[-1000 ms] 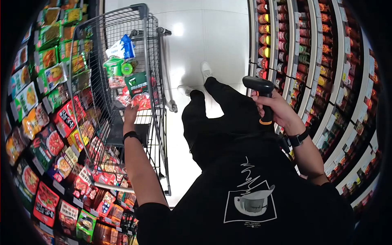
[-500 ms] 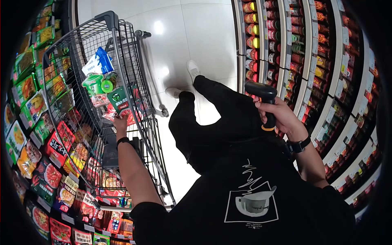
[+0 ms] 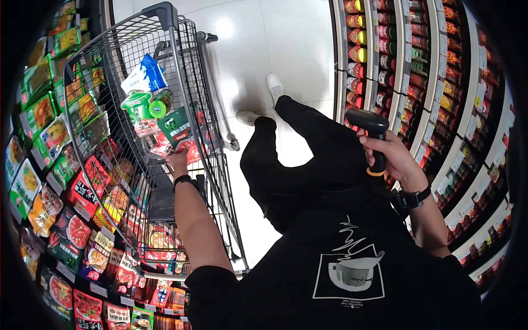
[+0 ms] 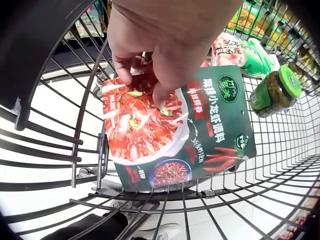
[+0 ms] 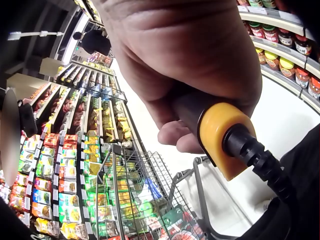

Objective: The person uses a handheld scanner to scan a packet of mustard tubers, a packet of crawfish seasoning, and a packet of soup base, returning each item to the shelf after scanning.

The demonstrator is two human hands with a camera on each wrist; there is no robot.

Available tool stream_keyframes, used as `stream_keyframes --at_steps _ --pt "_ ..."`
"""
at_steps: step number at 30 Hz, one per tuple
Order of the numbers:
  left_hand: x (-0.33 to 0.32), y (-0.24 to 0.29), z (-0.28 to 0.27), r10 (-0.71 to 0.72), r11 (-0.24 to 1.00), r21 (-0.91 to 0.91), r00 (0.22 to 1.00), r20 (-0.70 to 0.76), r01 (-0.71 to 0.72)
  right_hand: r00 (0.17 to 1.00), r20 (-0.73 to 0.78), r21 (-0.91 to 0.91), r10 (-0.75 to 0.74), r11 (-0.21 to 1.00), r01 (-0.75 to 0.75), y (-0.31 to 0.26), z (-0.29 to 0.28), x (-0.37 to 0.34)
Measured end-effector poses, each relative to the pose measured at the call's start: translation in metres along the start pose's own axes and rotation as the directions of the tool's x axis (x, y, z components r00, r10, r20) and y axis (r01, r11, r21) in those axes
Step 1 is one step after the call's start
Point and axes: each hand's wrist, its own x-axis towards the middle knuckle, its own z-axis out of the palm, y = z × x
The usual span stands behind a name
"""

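Supermarket shelving (image 3: 406, 60) flanks a pale floor (image 3: 297, 33), with jars (image 3: 359, 54) ranked on the person's right. Little has changed over the last second: the left hand (image 3: 177, 159) remains at the green-and-red packet (image 4: 220, 130), which is in the cart (image 3: 166, 15) near the green-lidded jar (image 4: 270, 95), so handling of that packet seems unfinished. The left arm reaches down into the cart, thumb and fingers pinching the packet's edge. The right hand (image 3: 397, 157), elbow bent, keeps its fingers wrapped round the dark scanner (image 3: 368, 119).
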Motion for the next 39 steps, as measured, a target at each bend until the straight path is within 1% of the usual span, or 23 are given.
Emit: stream_keyframes --at_steps 1,2,4,5,6,8,12,13,14,16,18,23,24,26,28,30,32,33,34,36,37,38,39 --pt "-0.007 0.006 0.007 -0.103 0.993 0.045 0.984 -0.146 0.111 1.0 -0.002 -0.009 -0.012 1.0 0.012 0.001 0.001 0.0" --pt "-0.012 0.005 0.004 -0.005 0.998 -0.06 1.0 -0.028 0.003 1.0 -0.001 -0.009 -0.02 1.0 0.02 0.0 0.003 0.0" --pt "-0.013 -0.01 -0.003 0.224 0.94 -0.295 0.96 0.165 -0.169 0.999 0.005 -0.007 -0.034 0.999 0.034 0.0 0.008 -0.003" --pt "-0.008 -0.015 0.006 0.242 0.906 -0.371 0.968 0.066 -0.202 0.999 0.012 -0.015 -0.038 0.999 0.038 0.001 0.009 -0.005" --pt "-0.013 -0.018 0.004 0.36 0.832 -0.493 0.924 0.129 -0.255 0.999 0.018 -0.024 -0.046 0.999 0.046 0.002 0.01 -0.006" --pt "-0.05 0.002 -0.02 0.357 0.851 -0.454 0.925 0.135 -0.262 0.998 0.031 -0.038 -0.056 0.998 0.057 0.002 0.013 -0.009" --pt "-0.085 0.009 -0.051 0.382 0.881 -0.337 0.92 0.09 -0.333 0.994 0.078 -0.043 -0.082 0.995 0.086 0.003 0.022 -0.019" --pt "-0.094 0.012 -0.059 0.364 0.92 -0.179 0.929 0.06 -0.349 0.991 0.096 -0.044 -0.096 0.994 0.101 0.003 0.024 -0.023" --pt "-0.109 0.008 -0.068 0.435 0.886 -0.166 0.9 -0.027 -0.433 0.987 0.118 -0.054 -0.111 0.992 0.118 0.002 0.027 -0.028" --pt "-0.149 0.008 -0.094 0.405 0.911 -0.052 0.911 -0.073 -0.409 0.974 0.169 -0.078 -0.149 0.983 0.164 -0.003 0.037 -0.039" --pt "-0.204 0.011 -0.127 0.325 0.945 0.087 0.939 -0.115 -0.316 0.96 0.227 -0.119 -0.165 0.973 0.196 -0.009 0.045 -0.052" --pt "-0.317 -0.037 -0.195 0.244 0.936 -0.167 0.913 -0.328 -0.31 0.891 0.391 -0.198 -0.23 0.924 0.326 -0.027 0.082 -0.094" --pt "-0.341 -0.05 -0.213 0.222 0.889 -0.316 0.916 -0.333 -0.331 0.877 0.419 -0.208 -0.236 0.915 0.346 -0.03 0.09 -0.104" --pt "-0.396 -0.078 -0.25 0.183 0.727 -0.581 0.919 -0.351 -0.366 0.83 0.502 -0.227 -0.245 0.888 0.399 -0.031 0.099 -0.115" --pt "-0.471 -0.102 -0.296 0.286 0.443 -0.674 0.806 -0.518 -0.591 0.772 0.584 -0.248 -0.25 0.851 0.463 -0.034 0.112 -0.123" --pt "-0.506 -0.147 -0.302 0.146 0.045 -0.864 0.859 -0.492 -0.502 0.743 0.626 -0.256 -0.238 0.837 0.484 -0.032 0.124 -0.128" --pt "-0.523 -0.179 -0.299 0.195 -0.387 -0.778 0.78 -0.594 -0.495 0.729 0.652 -0.296 -0.21 0.814 0.5 -0.03 0.132 -0.134" --pt "-0.535 -0.172 -0.307 0.154 -0.554 -0.676 0.738 -0.657 -0.486 0.71 0.675 -0.305 -0.2 0.801 0.516 -0.028 0.139 -0.136" --pt "-0.536 -0.175 -0.299 0.101 -0.56 -0.593 0.663 -0.742 -0.578 0.692 0.697 -0.333 -0.19 0.769 0.546 -0.026 0.147 -0.141" --pt "-0.56 -0.135 -0.302 0.008 -0.848 -0.328 0.61 -0.792 -0.415 0.661 0.73 -0.378 -0.175 0.702 0.604 -0.021 0.16 -0.153" --pt "-0.555 -0.131 -0.3 0.138 -0.916 -0.324 0.571 -0.809 -0.238 0.638 0.751 -0.394 -0.168 0.661 0.638 -0.018 0.167 -0.162" --pt "-0.552 -0.128 -0.296 0.259 -0.944 -0.327 0.502 -0.825 -0.051 0.607 0.782 -0.417 -0.141 0.605 0.678 -0.015 0.174 -0.171" --pt "-0.574 -0.111 -0.3 0.252 -0.962 -0.266 0.552 -0.795 0.057 0.577 0.809 -0.434 -0.113 0.547 0.716 -0.012 0.177 -0.181"
